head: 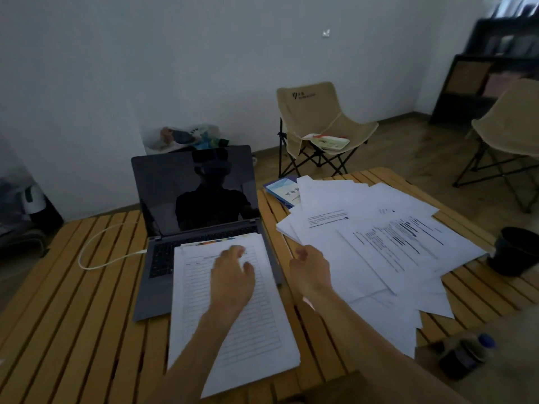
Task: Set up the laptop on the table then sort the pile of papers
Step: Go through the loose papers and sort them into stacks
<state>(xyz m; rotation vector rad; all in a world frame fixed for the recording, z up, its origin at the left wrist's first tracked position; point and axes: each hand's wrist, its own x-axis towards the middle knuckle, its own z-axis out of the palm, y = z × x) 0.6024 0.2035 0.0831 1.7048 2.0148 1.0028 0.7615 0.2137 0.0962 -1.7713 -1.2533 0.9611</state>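
A slatted wooden table fills the lower part of the dim room, with pale walls behind it. Nearest the camera, a neat stack of lined forms lies partly over the keyboard of the open laptop, and the left hand rests on top of it with fingers loosely spread, gripping nothing. Just to its right, the right hand reaches to the near edge of the loose pile of papers; its fingers curl toward a sheet, but whether they already pinch it cannot be told.

The laptop looks set up: lid raised, a white cable plugged into its side (the screen is dark, so whether it is powered on is unclear). Sorting seems only begun, with one tidy stack made and most sheets fanned out in disorder.

Farther back, a blue booklet pokes from under the pile, and a folding chair stands by the wall. At the right edge a dark cup and a blurred bottle are hard to make out.
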